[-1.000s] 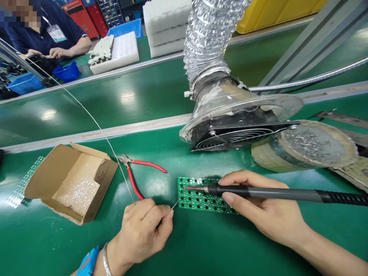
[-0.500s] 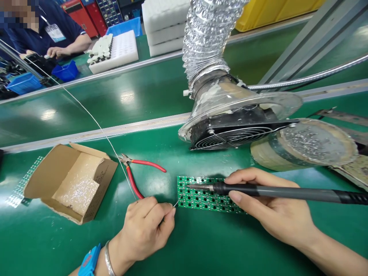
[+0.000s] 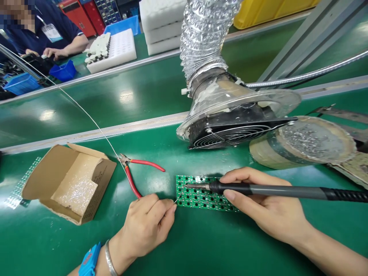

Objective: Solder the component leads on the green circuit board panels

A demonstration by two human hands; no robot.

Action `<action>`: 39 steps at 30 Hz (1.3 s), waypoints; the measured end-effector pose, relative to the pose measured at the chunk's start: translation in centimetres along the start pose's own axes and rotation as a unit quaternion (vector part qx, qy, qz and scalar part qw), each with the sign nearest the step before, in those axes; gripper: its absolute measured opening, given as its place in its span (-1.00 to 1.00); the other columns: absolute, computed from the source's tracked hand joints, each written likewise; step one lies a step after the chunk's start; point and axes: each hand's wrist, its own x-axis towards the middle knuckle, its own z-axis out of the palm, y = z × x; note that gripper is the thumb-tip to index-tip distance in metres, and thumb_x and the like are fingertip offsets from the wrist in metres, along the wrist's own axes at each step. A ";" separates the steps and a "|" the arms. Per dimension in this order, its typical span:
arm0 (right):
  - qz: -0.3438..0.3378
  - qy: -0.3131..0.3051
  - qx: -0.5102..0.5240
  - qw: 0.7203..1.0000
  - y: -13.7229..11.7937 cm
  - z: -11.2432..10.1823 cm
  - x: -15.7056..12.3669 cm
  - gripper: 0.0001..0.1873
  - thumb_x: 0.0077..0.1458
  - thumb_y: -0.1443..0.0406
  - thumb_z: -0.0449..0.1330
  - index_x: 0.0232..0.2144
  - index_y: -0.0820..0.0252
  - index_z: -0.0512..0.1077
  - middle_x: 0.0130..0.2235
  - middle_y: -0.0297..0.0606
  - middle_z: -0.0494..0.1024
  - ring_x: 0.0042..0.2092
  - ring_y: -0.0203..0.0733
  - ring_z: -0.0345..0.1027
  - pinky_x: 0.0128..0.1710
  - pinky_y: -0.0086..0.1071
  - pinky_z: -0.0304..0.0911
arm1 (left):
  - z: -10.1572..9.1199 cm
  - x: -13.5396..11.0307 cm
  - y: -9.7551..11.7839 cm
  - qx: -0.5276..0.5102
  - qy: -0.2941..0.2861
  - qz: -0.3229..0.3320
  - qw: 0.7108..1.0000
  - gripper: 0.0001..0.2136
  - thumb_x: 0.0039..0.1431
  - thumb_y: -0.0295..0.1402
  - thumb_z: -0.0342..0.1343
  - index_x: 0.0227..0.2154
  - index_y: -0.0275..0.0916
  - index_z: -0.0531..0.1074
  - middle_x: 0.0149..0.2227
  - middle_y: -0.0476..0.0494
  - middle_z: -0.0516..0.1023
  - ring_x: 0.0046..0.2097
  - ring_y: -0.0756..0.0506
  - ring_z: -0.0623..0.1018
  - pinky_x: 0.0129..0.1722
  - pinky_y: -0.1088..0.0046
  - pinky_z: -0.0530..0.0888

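A green circuit board dotted with holes lies flat on the green bench. My right hand grips a dark soldering iron like a pen, its metal tip resting over the board's left part. My left hand is pinched shut on a thin solder wire, whose short free end pokes toward the board's left edge near the iron's tip. The wire runs away up and to the left across the bench.
Red-handled cutters lie left of the board. An open cardboard box with bubble wrap sits further left. A fume extractor fan on a foil duct hangs just behind the board. A co-worker's hands work at the far bench.
The iron's tip and my right hand have shifted slightly left over the board. My left hand has stayed pinched on the wire and nudged a little nearer the board's edge.
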 end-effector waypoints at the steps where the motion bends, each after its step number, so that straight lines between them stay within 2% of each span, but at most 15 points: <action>1: -0.003 0.000 -0.005 1.000 0.1 -0.2 0.0 -0.95 0.09 0.33 0.22 -0.33 0.08 0.47 -0.53 -0.42 0.48 -0.56 -0.32 0.30 -0.57 -0.45 0.21 | 0.0 0.0 0.0 -0.001 -0.002 0.000 1.000 -0.96 0.20 -0.46 0.15 -0.30 -0.22 0.44 -0.56 0.07 0.36 -0.57 0.04 0.31 -0.57 0.47 0.25; 5: -0.021 0.006 -0.024 0.999 0.5 -0.9 0.1 -0.94 0.06 0.27 0.27 -0.34 0.10 0.48 -0.56 -0.39 0.46 -0.60 -0.31 0.26 -0.63 -0.43 0.15 | -0.2 0.0 0.1 -0.008 -0.005 0.003 1.000 -0.94 0.19 -0.47 0.16 -0.27 -0.23 0.44 -0.54 0.06 0.38 -0.56 0.04 0.32 -0.56 0.47 0.26; 12: 0.001 0.023 -0.022 0.999 0.6 -1.1 -0.2 -0.88 0.08 0.19 0.27 -0.36 0.10 0.49 -0.58 -0.38 0.43 -0.61 -0.31 0.23 -0.64 -0.42 0.13 | -0.1 0.1 0.3 -0.012 -0.023 0.016 1.000 -0.92 0.23 -0.46 0.14 -0.22 -0.25 0.43 -0.50 0.03 0.41 -0.52 0.03 0.34 -0.52 0.48 0.32; 20: 0.003 0.021 -0.003 1.000 0.6 -0.6 -0.4 -0.95 0.10 0.33 0.21 -0.33 0.08 0.46 -0.53 -0.40 0.47 -0.56 -0.32 0.26 -0.58 -0.43 0.15 | 0.1 0.3 0.3 -0.006 -0.041 0.017 0.999 -0.91 0.27 -0.43 0.10 -0.18 -0.24 0.42 -0.48 0.02 0.40 -0.51 0.02 0.35 -0.52 0.48 0.33; 29: 0.003 0.024 0.011 1.000 0.5 -0.8 -0.5 -0.94 0.09 0.34 0.22 -0.33 0.08 0.47 -0.53 -0.39 0.46 -0.57 -0.32 0.25 -0.59 -0.43 0.13 | 0.1 0.2 0.2 -0.003 -0.041 0.007 0.999 -0.87 0.26 -0.42 0.11 -0.14 -0.24 0.41 -0.48 0.02 0.38 -0.51 0.02 0.36 -0.52 0.49 0.34; 32: -0.001 0.031 0.015 0.999 0.6 -1.3 -0.4 -0.95 0.09 0.32 0.23 -0.33 0.08 0.47 -0.55 -0.41 0.42 -0.58 -0.33 0.22 -0.62 -0.44 0.10 | -0.4 0.5 0.8 -0.023 -0.038 -0.017 0.999 -0.86 0.27 -0.44 0.08 -0.12 -0.26 0.38 -0.50 0.03 0.35 -0.52 0.03 0.34 -0.54 0.51 0.33; 35: -0.009 0.024 0.011 1.000 0.7 -1.6 -0.1 -0.96 0.07 0.29 0.27 -0.35 0.09 0.48 -0.56 -0.40 0.42 -0.59 -0.32 0.23 -0.64 -0.43 0.10 | -1.0 1.2 2.2 -0.074 -0.067 -0.044 0.994 -0.91 0.27 -0.47 -0.02 -0.19 -0.27 0.32 -0.50 0.02 0.33 -0.50 0.02 0.34 -0.52 0.51 0.34; 39: -0.002 0.031 0.009 0.999 0.7 -1.8 0.0 -0.92 0.07 0.24 0.28 -0.36 0.10 0.49 -0.53 -0.35 0.47 -0.57 -0.28 0.29 -0.62 -0.42 0.18 | -1.1 2.2 4.0 -0.081 -0.104 -0.012 0.991 -0.92 0.28 -0.51 -0.07 -0.27 -0.25 0.29 -0.45 -0.04 0.38 -0.45 -0.01 0.36 -0.51 0.48 0.34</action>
